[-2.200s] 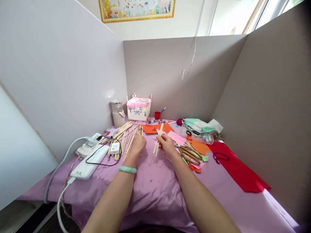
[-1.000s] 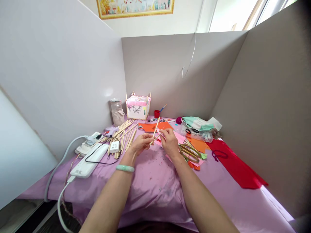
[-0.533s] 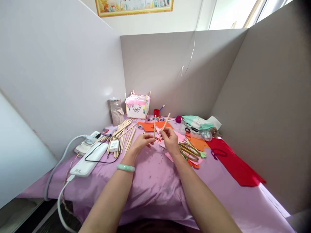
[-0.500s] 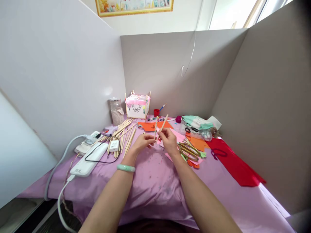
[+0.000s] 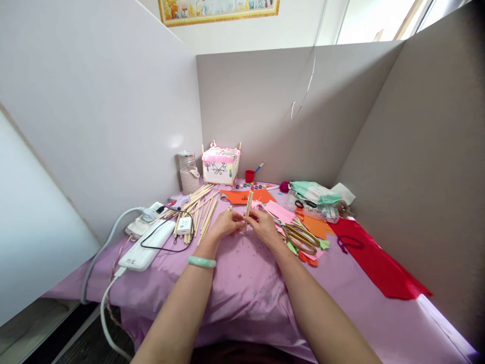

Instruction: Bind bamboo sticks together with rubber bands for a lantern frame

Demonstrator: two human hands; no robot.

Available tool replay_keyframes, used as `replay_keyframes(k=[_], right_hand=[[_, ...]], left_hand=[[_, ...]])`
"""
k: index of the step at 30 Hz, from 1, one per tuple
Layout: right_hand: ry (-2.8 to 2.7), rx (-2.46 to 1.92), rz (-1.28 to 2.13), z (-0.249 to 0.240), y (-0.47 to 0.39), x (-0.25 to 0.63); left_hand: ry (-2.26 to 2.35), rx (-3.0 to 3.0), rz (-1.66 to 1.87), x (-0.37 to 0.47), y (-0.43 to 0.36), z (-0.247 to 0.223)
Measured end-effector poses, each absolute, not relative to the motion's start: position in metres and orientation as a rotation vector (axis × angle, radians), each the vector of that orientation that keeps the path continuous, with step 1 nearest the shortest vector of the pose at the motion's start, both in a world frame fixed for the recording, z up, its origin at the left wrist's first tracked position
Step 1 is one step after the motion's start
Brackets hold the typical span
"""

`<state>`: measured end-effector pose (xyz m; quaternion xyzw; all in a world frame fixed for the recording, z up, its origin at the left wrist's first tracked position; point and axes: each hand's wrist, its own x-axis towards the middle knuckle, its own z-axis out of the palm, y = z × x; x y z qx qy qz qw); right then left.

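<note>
Loose sticks [image 5: 207,221], orange paper [image 5: 262,196] on lilac tablecloth [image 5: 242,298]

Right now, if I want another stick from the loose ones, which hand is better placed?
Probably the left hand: the loose sticks lie on its side, close by. The right hand is farther across, near the scissors. Both are at the held sticks, though.

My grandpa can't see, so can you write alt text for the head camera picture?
A person's left hand and right hand hold thin pale wooden sticks together over a wrinkled lilac cloth. More wooden sticks lie to the left, gold-handled metal scissors among coloured paper scraps to the right, and a pink-and-white box with drawn patterns stands behind.
</note>
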<state>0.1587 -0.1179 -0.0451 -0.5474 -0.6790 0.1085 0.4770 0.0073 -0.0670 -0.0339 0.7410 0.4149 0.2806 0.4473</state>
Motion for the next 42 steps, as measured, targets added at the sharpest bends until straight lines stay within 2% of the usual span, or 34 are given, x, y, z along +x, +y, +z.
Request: replay_keyframes(k=[5, 7, 9, 13, 31, 37, 42], right_hand=[[-1.647, -1.38, 0.109, -0.041, -0.121, 0.152], [-1.728, -1.469, 0.134, -0.041, -0.121, 0.149], [-1.754, -1.536, 0.132, -0.041, -0.121, 0.147], [-1.726, -1.536, 0.045, -0.041, -0.123, 0.146], [-1.636, -1.616, 0.037, -0.051, -0.118, 0.151], [-1.627, -1.612, 0.034, -0.053, -0.117, 0.151], [-1.647, -1.598, 0.038, -0.052, -0.118, 0.151]], left_hand=[[1.381, 1.866, 1.242, -0.007, -0.057, -0.028], [1.64, 1.981, 1.142, -0.01, -0.056, -0.029], [1.814, 2.082, 0.881, -0.011, -0.058, -0.032], [1.934, 2.202, 0.571, -0.008, -0.059, -0.038], [2.084, 2.127, 0.496, -0.008, -0.049, -0.04], [2.116, 2.186, 0.64, -0.008, -0.051, -0.041], [2.003, 2.277, 0.511, -0.005, -0.054, -0.04]])
